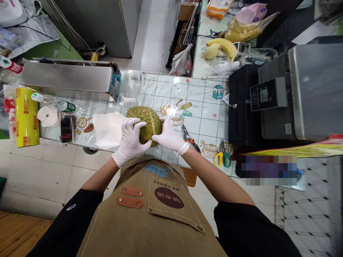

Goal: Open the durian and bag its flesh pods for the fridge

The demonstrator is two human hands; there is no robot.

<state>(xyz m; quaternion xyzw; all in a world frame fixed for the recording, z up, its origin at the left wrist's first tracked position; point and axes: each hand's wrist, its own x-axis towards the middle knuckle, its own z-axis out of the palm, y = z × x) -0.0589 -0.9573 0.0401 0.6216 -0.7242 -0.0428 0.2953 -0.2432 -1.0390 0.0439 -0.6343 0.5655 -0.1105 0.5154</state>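
Observation:
A spiky green durian [143, 119] rests on the tiled-pattern counter, with a pale split running down its right part. My left hand [133, 139], in a white glove, grips its left side, fingers over the top and thumb at the lower front. From the right, my gloved right hand [170, 136] holds the durian, its thumb at the split. Fingertips on the far side are partly hidden. White sheets [108, 130] lie just left of my left hand. Beside my right wrist are orange-and-black handled pliers [190, 138], partly covered by my forearm.
Scissors [223, 157] with yellow and green handles lie near the front edge. At right stand a black cash drawer [241, 107] and a scale [268, 94]. A clear plastic container [132, 85] and a long metal box [66, 76] line the back; a yellow roll box [26, 117] stands left.

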